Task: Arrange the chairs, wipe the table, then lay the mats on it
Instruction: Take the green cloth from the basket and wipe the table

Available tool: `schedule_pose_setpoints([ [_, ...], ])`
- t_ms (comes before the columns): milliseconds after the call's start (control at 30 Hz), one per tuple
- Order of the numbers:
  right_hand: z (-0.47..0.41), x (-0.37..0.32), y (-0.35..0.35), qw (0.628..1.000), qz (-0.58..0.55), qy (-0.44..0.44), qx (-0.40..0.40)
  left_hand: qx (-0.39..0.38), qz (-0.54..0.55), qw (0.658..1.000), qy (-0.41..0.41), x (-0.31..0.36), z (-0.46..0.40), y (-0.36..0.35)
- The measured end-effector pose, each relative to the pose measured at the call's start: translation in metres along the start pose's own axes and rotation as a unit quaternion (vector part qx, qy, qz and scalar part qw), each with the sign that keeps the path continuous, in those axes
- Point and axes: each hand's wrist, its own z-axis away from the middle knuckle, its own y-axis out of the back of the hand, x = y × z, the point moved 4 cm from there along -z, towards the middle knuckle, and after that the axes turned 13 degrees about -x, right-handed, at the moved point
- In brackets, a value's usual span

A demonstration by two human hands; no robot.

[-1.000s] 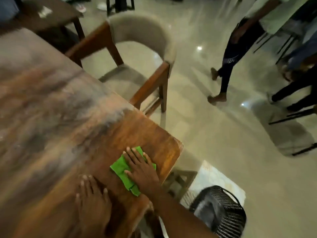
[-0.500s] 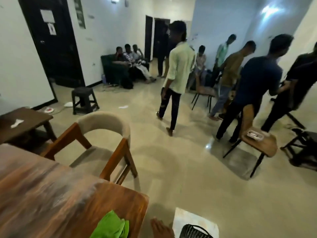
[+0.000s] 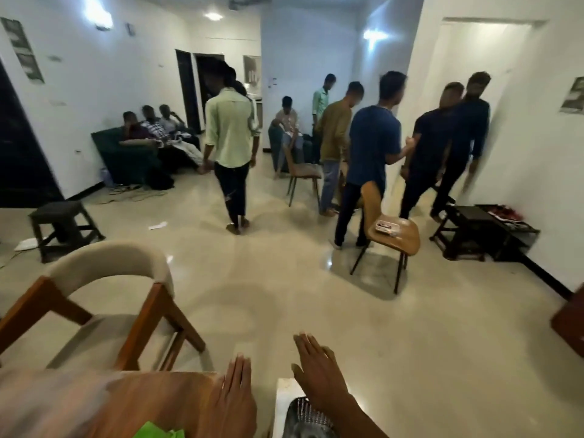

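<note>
The brown wooden table (image 3: 132,403) fills the lower left, and the green cloth (image 3: 159,433) lies on it at the bottom edge, mostly cut off. My left hand (image 3: 232,403) rests flat on the table's right corner, fingers together and extended, holding nothing. My right hand (image 3: 319,374) hovers past the table's edge with its fingers spread and empty. An armchair with wooden legs and a beige padded back (image 3: 110,298) stands at the table's far side. A plywood chair on thin black legs (image 3: 390,235) stands out on the floor at the right. No mats are in view.
A black mesh fan (image 3: 308,420) sits on the floor just below my right hand. Several people stand or walk mid-room, with others seated on a green sofa (image 3: 126,156). Black stools (image 3: 61,224) (image 3: 472,229) flank the room. Another chair (image 3: 301,170) stands further back.
My view has swung up from the table to the room. My right hand has let go of the green cloth and moved off the table's edge, while my left hand slid to the corner.
</note>
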Motion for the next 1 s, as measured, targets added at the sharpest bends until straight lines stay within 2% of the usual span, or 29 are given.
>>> schedule_pose_setpoints([
  [33,0.006,0.010,0.004,1.000,-0.004,-0.015,-0.005,0.065,-0.023,0.997,0.025,0.018,-0.002,0.008],
  [67,0.009,0.014,0.003,1.000,-0.003,-0.011,0.001,0.075,-0.008,0.997,0.036,0.019,-0.005,0.012],
  [100,0.019,0.031,0.007,1.000,0.009,-0.024,-0.001,0.037,0.029,0.999,0.010,0.046,-0.018,0.012],
  [133,0.026,0.046,0.009,0.999,0.028,-0.021,0.014,-0.068,0.079,0.995,0.003,0.073,-0.026,0.017],
  [200,0.040,0.075,0.014,0.997,0.056,-0.025,0.038,-0.105,0.128,0.985,-0.041,0.099,-0.041,0.009],
  [233,0.052,0.096,0.022,0.997,0.057,-0.037,0.045,-0.087,0.140,0.985,-0.057,0.111,-0.049,-0.006],
  [333,0.079,0.140,0.051,0.993,0.069,-0.072,0.057,-0.103,0.102,0.986,-0.079,0.154,-0.059,-0.026],
  [467,0.108,0.193,0.080,0.990,0.096,-0.087,0.060,-0.074,0.111,0.988,-0.075,0.207,-0.082,-0.043],
  [567,0.125,0.241,0.095,0.989,0.100,-0.089,0.064,-0.049,0.078,0.994,-0.060,0.245,-0.094,-0.050],
  [700,0.137,0.304,0.107,0.988,0.095,-0.112,0.050,-0.131,0.036,0.991,-0.019,0.283,-0.100,-0.071],
  [800,0.142,0.336,0.114,0.987,0.119,-0.096,0.059,-0.180,0.010,0.984,-0.004,0.312,-0.102,-0.085],
  [1000,0.127,0.374,0.129,0.988,0.107,-0.079,0.082,-0.191,-0.016,0.981,-0.001,0.350,-0.133,-0.099],
])
